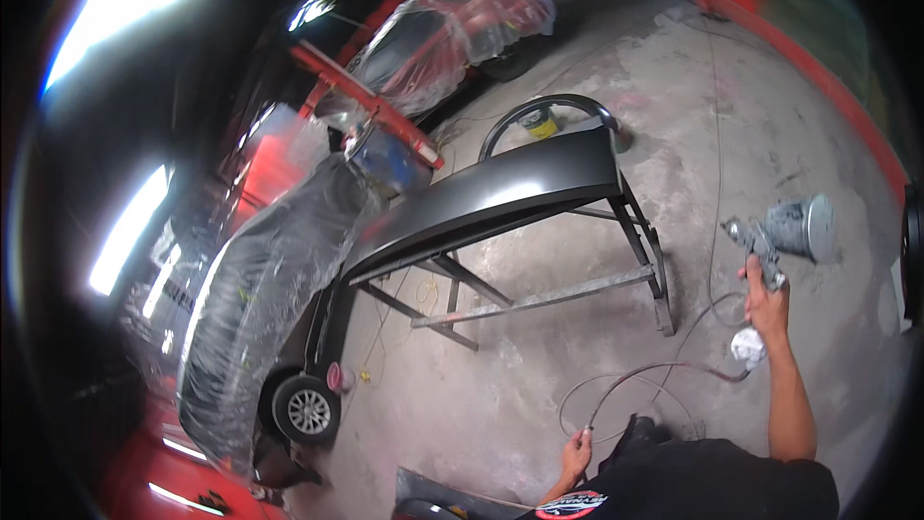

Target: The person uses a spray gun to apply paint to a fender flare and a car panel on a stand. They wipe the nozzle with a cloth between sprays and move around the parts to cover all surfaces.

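Fingers of the right hand wrapped around the spray gun, out to the right above the floor; the left hand pinching the hose; trigger contact hard to make out, left forearm cut off below; nozzle pointing left, long axis crosswise.

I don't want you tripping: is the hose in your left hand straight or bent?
Bent: the hose makes a wide arc from the left hand toward the right hand, which holds the spray gun.
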`<state>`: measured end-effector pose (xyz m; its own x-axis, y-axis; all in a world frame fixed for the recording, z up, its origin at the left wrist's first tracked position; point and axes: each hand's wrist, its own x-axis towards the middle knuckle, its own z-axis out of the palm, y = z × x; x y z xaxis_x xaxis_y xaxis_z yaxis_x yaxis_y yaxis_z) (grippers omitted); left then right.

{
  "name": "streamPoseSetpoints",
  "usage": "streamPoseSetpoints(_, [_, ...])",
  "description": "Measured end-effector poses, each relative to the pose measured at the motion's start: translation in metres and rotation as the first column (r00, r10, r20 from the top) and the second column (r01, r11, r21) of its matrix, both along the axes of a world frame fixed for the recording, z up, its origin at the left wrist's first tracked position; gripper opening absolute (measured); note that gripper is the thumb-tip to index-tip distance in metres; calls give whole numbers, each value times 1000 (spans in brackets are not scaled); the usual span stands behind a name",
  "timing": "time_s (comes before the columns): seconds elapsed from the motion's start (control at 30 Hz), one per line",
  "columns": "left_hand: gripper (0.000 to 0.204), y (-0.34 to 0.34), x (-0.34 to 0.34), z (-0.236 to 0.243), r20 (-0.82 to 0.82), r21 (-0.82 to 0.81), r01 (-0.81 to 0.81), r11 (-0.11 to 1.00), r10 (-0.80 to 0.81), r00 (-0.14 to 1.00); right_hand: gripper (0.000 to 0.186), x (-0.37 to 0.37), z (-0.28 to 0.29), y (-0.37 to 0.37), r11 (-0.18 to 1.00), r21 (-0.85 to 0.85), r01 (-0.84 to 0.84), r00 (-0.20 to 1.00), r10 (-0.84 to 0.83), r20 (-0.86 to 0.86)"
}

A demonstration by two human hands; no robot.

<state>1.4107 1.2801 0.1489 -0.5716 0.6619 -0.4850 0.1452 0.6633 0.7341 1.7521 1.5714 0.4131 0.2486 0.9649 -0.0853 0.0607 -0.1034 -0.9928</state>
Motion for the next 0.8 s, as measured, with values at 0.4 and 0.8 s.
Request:
streamPoseSetpoints(0.4, [34,139,-22,32,-36,30,237,971,-236,971,46,-31,27,128,940,252,-229,954,166,250])
streamPoseSetpoints(0.8, [42,172,91,48,-23,-73,-63,995,61,998,55,-8,20,235,719,110,-686,727,671,143])
